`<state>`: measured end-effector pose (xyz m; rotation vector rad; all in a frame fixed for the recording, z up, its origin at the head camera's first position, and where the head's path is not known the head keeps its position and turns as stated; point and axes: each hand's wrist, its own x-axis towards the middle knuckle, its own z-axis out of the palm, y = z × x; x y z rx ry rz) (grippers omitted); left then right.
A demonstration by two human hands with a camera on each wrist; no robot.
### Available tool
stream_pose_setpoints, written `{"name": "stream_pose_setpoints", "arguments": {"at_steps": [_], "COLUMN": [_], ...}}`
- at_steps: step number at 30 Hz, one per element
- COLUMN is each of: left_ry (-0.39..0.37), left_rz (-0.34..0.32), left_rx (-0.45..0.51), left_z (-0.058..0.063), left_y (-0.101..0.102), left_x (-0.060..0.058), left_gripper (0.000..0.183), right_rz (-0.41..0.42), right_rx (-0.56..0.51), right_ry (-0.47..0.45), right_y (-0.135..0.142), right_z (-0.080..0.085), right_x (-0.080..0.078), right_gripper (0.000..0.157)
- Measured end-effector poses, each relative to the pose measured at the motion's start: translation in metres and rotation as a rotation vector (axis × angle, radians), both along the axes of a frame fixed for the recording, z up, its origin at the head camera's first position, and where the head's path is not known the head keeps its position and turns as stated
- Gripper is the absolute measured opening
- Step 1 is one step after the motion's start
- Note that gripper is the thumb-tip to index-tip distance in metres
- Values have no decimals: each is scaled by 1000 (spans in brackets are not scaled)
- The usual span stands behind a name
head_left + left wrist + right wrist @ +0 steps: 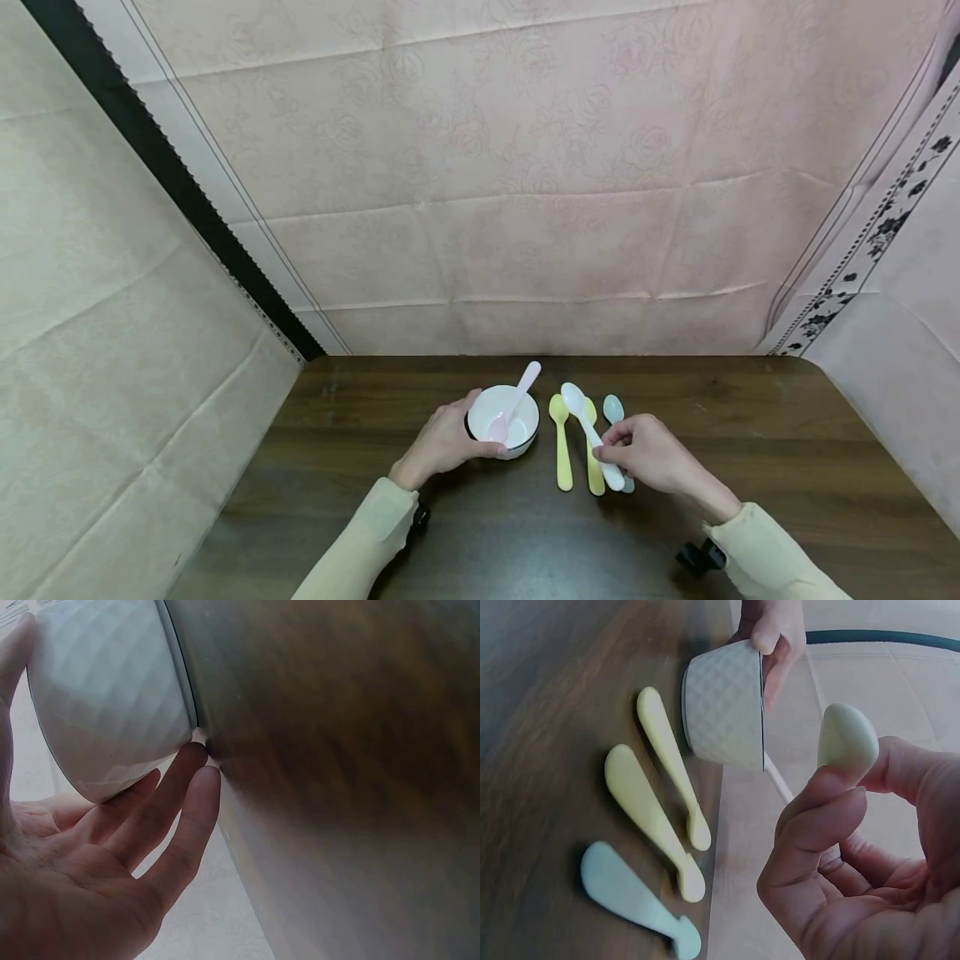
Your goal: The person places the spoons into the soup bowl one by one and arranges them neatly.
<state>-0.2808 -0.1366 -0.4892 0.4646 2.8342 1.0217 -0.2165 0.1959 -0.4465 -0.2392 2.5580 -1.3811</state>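
Observation:
My left hand (450, 433) holds a white bowl (487, 407) with a dark rim, thumb at the near side of the rim and fingers around the left wall. In the left wrist view the bowl (112, 690) shows a quilted wall, with fingertips by its base. A pale pink spoon (528, 379) leans inside, handle sticking out at the back. My right hand (648, 454) pinches a white spoon (585, 423) by its handle, bowl end pointing away. The right wrist view shows the white spoon's handle end (847, 742) between thumb and fingers, raised over the table.
Beneath the white spoon, two yellow spoons, a left one (562, 442) and a right one (595, 475), lie beside a pale blue-green spoon (612, 408) on the dark wooden table (510, 542). Patterned cloth (525, 250) hangs behind the table's far edge.

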Motion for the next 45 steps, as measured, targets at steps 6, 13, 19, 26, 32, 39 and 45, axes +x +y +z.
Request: {"name": "stream_pose_setpoints", "arguments": {"at_steps": [6, 13, 19, 26, 32, 39, 45], "left_ry": [-2, -1, -19, -14, -9, -10, -4], "left_rz": [-3, -4, 1, -7, -12, -14, -7], "left_rx": [-4, -1, 1, 2, -2, -4, -9], "left_z": [-2, -2, -1, -1, -1, -1, -1], "left_y": [-1, -1, 0, 0, -1, -1, 0], "left_x": [-1, -2, -1, -1, -3, -3, -1], "left_gripper": [118, 118, 117, 115, 115, 115, 115], "right_rz": [39, 63, 90, 144, 184, 202, 219], "right_rx": [-29, -25, -29, -49, -35, -50, -46], "right_ry": [-43, -73, -95, -108, -100, -116, -122], "right_y": [-8, -17, -22, -30, -36, -41, -44], "right_z": [1, 3, 2, 0, 0, -2, -3], "right_x": [-3, -7, -13, -20, -28, -35, -37], "right_gripper": [16, 15, 15, 16, 16, 17, 19]}}
